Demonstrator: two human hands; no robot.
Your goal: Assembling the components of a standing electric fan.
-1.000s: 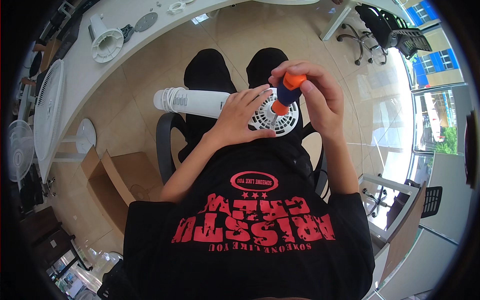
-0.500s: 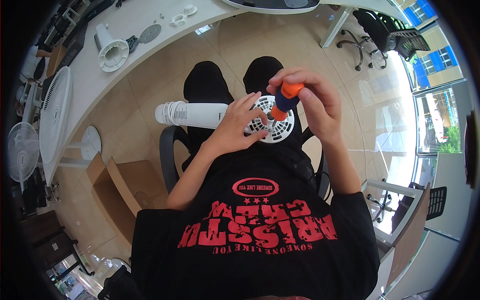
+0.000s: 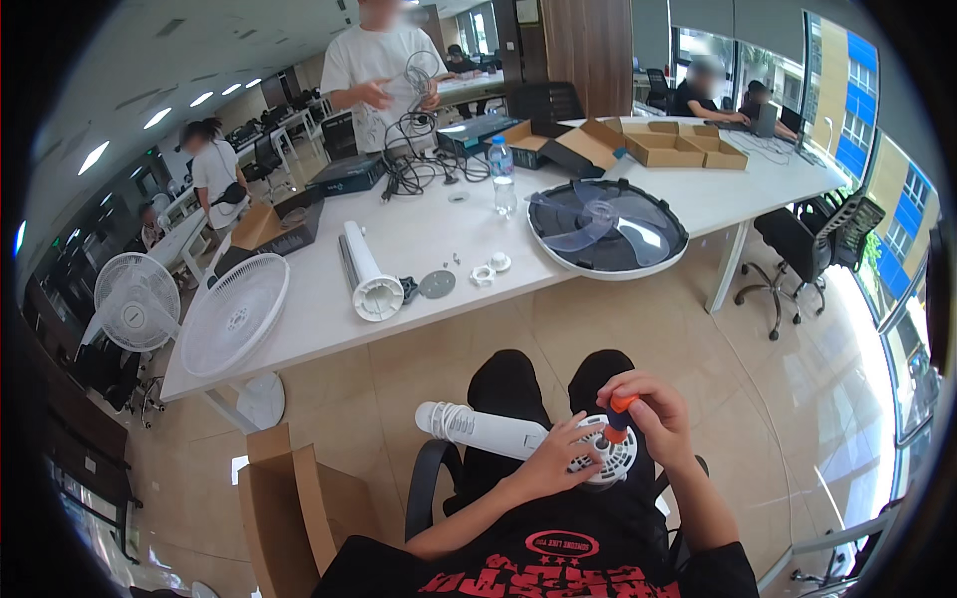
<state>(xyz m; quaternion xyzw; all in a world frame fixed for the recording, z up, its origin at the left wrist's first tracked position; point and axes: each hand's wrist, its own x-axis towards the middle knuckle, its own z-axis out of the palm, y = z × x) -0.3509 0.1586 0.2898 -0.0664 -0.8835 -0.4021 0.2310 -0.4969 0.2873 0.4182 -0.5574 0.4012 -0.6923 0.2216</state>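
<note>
On my lap lies a white fan body (image 3: 495,433), a long column with its cord (image 3: 454,423) wound round the left end. At its right end is a round slotted motor housing (image 3: 623,459). My left hand (image 3: 554,464) grips this housing, thumb and fingers around the screwdriver's lower end. Closed on the handle of an orange and dark-blue screwdriver (image 3: 620,417), my right hand (image 3: 660,413) keeps the tool nearly upright over the housing. The screwdriver's tip, and any screw under it, cannot be made out.
Across the white table (image 3: 329,344) lie a fan grille (image 3: 239,317), a white tube (image 3: 371,281), a grey disc (image 3: 437,284), small white parts, a grille with clear blades (image 3: 603,221), a bottle (image 3: 501,179) and boxes. A carton (image 3: 289,508) stands left. A person (image 3: 374,80) holds cables beyond.
The view has tilted up, bringing the whole table and several people into sight. My hands, the screwdriver and the fan body keep about the same places relative to each other.
</note>
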